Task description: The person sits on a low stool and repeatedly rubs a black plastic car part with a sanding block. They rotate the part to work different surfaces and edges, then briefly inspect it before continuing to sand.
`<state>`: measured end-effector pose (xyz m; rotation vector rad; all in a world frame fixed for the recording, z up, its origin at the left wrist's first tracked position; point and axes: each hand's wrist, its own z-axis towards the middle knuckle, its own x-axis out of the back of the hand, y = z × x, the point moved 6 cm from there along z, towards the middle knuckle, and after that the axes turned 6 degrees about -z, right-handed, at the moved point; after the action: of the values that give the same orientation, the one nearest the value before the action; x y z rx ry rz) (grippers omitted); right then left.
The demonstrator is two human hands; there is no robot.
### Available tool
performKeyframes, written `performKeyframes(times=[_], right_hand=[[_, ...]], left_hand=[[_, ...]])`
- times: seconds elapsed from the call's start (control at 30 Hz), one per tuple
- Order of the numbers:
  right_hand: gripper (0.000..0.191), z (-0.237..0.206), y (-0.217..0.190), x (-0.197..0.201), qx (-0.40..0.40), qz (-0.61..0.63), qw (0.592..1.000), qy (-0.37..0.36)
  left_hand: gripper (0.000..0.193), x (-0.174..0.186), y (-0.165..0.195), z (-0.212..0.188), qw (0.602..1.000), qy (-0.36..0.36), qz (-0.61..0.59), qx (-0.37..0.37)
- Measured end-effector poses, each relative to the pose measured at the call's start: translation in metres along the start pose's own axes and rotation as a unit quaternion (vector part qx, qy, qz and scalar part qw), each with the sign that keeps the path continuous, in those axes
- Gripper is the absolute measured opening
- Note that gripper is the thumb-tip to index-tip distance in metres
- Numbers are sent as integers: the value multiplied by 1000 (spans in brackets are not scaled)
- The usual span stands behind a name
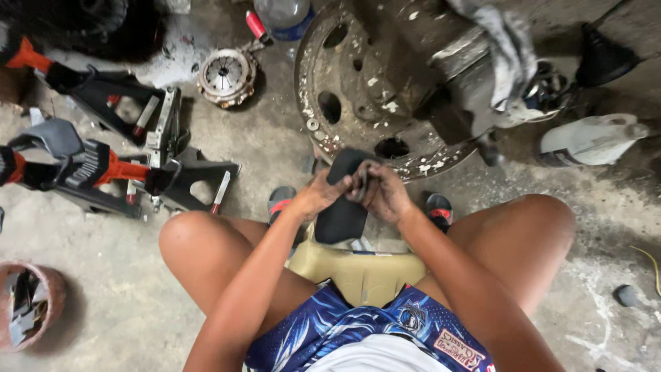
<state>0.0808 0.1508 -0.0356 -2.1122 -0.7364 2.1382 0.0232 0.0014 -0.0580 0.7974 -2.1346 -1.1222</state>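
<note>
I'm looking down from the head cam at both hands, close together above the knees. L hand [318, 195] is wrapped around the upper edge of a black rubbery piece [342, 207], fingers curled shut on it. R hand [385, 195] is closed too, fingertips pinching something small & dark at the piece's top right edge; can't tell what it is, too blurred. The black piece stands roughly upright btwn the 2 hands, its lower end down over a tan plastic stool [358, 272] that I'm sitting on, on the concrete floor [103, 296].

Just beyond the hands is a big rusty round metal hub w/ holes [358, 89], flecked w/ white, w/ a grey rag [509, 48] draped over the part to its right. 2 sandalled feet [438, 209] show either side of the hands, near the hub's lower rim.

Far left: 2 black jack stands [138, 117], and orange-black tool handles [82, 169] lying across them. A round clutch disc [226, 74] sits on the floor upper centre-left, a clear bottle w/ blue base [284, 15] near it. Bottom left, a reddish bowl w/ metal bits [27, 303]. Right side, a white jug on its side [592, 140] and a black funnel [602, 60].
</note>
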Motion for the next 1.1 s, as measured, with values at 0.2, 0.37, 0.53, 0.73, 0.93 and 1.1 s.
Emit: performKeyframes(times=[0.2,0.37,0.53,0.73,0.93,1.1], right_hand=[[21,-29,5,2,-14,-46,989,136],[32,-75,-43,-40,98,-180,956,212],[26,-153,-85,-114,279,-504,740,347],[50,-139,-15,-237,298,-911,277,65],[35,-120,-30,-276,353,-841,392,124],[29,-116,-62,-287,393,-770,470,178]], left_hand=[[95,-9,0,-24,991,122,-26,50],[74,-6,69,-102,974,93,-32,-205],[41,-11,118,-170,966,77,-23,-244],[52,-14,185,-225,883,146,42,-444],[54,-16,209,-239,881,157,51,-444],[43,-6,219,-238,866,189,83,-456]])
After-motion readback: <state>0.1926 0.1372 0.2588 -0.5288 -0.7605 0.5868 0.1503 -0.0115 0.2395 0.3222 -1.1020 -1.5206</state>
